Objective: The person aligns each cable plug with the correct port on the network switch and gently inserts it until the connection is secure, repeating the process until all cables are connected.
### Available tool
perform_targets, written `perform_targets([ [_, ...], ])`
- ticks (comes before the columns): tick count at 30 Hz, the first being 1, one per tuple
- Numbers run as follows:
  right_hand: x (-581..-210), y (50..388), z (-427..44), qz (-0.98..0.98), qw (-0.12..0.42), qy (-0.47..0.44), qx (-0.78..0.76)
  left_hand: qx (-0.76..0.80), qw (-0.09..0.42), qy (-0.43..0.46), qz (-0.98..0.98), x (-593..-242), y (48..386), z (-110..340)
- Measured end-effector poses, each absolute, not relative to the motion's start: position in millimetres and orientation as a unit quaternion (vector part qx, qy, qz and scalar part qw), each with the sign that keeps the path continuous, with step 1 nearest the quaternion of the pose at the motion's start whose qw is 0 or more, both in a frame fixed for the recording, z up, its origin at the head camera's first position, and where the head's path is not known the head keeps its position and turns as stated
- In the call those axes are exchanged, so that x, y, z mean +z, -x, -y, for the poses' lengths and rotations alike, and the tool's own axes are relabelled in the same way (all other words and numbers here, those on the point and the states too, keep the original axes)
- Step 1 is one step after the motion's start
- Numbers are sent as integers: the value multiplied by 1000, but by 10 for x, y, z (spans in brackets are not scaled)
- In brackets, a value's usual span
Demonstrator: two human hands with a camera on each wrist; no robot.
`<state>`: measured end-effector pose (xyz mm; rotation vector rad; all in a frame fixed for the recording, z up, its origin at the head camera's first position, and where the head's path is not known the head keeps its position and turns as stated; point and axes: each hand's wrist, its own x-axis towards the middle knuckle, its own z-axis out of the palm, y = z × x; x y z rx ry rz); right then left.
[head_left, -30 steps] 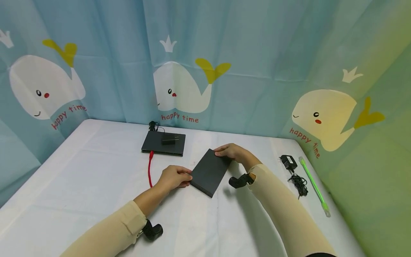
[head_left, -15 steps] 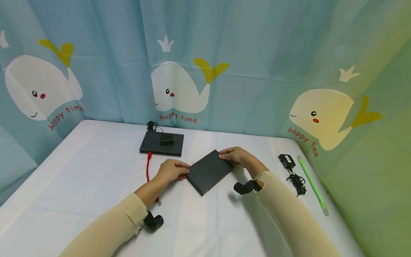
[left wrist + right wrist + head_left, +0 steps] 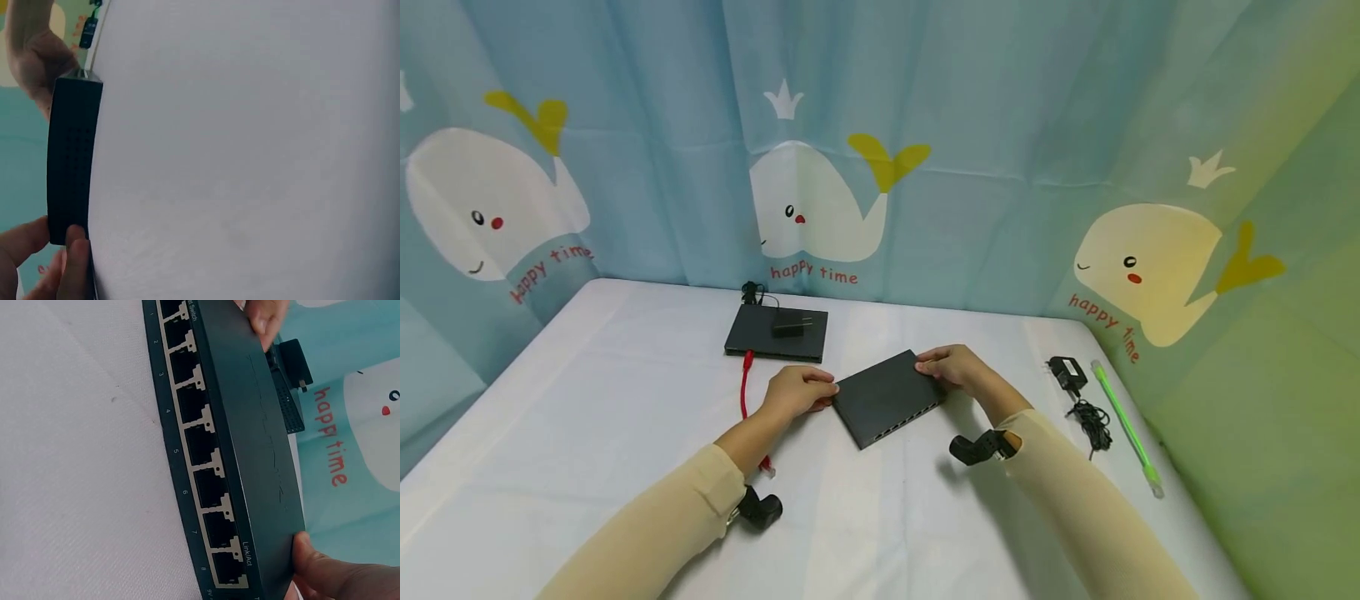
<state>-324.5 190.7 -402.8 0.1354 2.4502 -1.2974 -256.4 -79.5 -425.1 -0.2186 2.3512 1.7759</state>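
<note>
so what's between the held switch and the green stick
In the head view: the right hand, wrist camera and sleeve, then the black adapter and its bundled cord.

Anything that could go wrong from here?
The left hand and right hand hold the black switch only near its ends, so it might slip.
The red cable passes beneath the left arm, which could snag it.
The adapter on the far black box might slide off if knocked.

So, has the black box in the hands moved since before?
Yes. In the head view, the held box turned clockwise: its end by the left hand swung toward the other black box lying farther back.
</note>
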Motion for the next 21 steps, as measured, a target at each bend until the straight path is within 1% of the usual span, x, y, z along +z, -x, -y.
perform_targets([
  [8,-4021,3265,-1927,-867,195,-47,-457,636,119,97,-756,-4259,2354,717],
  [15,-4023,3284,-1934,-868,198,-52,-453,634,87,86,-764,-4293,2287,611],
  [21,-4028,3262,-1928,-867,189,-61,-456,626,79,91,-771,-4292,2304,597],
])
